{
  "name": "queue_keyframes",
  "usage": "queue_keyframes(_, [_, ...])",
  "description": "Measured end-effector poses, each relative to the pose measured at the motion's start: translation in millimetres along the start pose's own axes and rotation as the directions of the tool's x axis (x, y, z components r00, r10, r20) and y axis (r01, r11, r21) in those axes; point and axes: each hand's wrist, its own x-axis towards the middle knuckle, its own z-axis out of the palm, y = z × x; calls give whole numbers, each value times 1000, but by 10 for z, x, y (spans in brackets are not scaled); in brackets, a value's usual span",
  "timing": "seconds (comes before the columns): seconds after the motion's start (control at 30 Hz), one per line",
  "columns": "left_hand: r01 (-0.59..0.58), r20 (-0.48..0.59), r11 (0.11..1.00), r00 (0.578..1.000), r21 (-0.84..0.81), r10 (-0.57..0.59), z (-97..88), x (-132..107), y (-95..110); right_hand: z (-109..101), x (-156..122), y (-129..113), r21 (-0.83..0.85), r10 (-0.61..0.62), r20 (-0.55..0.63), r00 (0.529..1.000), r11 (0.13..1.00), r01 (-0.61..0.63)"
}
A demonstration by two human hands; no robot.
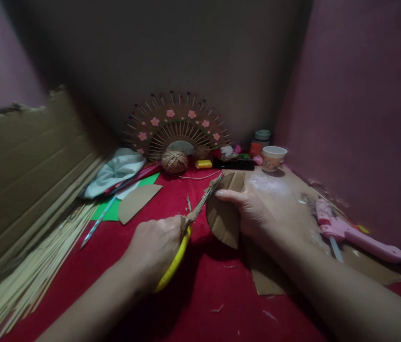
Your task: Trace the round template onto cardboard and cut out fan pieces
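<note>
Pointing diagonally up-right, scissors (187, 233) clasped in L hand (153, 248) bite cardboard piece (223, 222) pinched by R hand (265, 210).

Dim, warm light fell from above, leaving the back wall (172, 47) dark. Pale glare lay on the right hand (257, 209); deep shadow pooled on the red cloth (200, 304). Edges bowed and blurred, notably the cardboard sheet (25, 161).

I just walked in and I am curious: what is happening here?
A person is cutting cardboard. The left hand grips yellow-handled scissors, whose blades bite into a rounded cardboard piece that the right hand holds over the red surface. A pink glue gun lies at the right.
</note>
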Motion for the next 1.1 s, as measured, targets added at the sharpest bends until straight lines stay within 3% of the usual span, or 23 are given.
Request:
queue_keyframes(0.47, [-18, 3, 1000, 1000, 12, 18, 30, 14, -86, -78, 76, 25, -73, -60, 60, 996, 995, 65])
queue_keyframes(0.77, [2, -16, 961, 1000, -278, -7, -44, -21, -57, -37, 26, 15, -101, 21, 120, 993, 995, -9])
queue_keyframes(0.93, [-73, 1, 985, 997, -156, 75, -87, -24, -29, -51, 27, 30, -123, 63, 94, 994, 991, -51])
queue_keyframes(1.1, [-8, 25, 998, 1000, -64, 10, -72, -3, -12, -48, 15, 22, -130, 71, 96, 993, 990, -58])
